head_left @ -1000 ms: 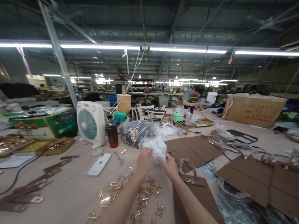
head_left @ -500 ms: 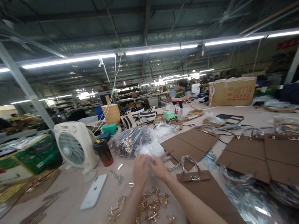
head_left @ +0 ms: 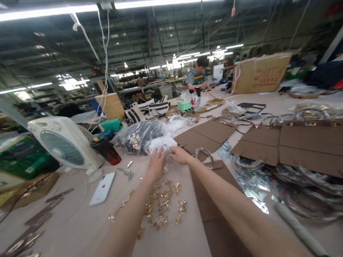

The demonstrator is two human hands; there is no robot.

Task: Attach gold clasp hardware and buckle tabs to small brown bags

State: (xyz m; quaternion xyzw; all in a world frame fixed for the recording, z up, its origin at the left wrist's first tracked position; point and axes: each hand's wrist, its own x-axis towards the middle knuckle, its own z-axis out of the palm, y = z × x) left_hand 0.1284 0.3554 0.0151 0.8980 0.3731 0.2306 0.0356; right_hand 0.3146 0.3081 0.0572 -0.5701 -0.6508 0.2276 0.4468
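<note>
A crumpled clear plastic bag (head_left: 162, 143) lies bunched before me on the table, beside a larger bag of dark pieces with gold fittings (head_left: 136, 138). My left hand (head_left: 156, 166) rests against the near side of the bunched plastic, its fingers spread apart. At the plastic's right edge, my right hand (head_left: 179, 155) has its fingers closed on it; the fingertips are partly blurred. Loose gold metal fittings (head_left: 163, 203) lie scattered between and below my forearms. A brown bag panel with a handle (head_left: 208, 189) lies under my right forearm.
On the left stand a white fan (head_left: 65, 143), a dark tumbler (head_left: 106, 150) and a phone (head_left: 102, 189). More brown bag panels (head_left: 314, 144) cover the right side. A co-worker (head_left: 198, 75) sits farther back near a large cardboard box (head_left: 260, 75).
My view has tilted down, so the table appears higher. My hands have moved slightly apart, and the left fingers have spread on the plastic.
</note>
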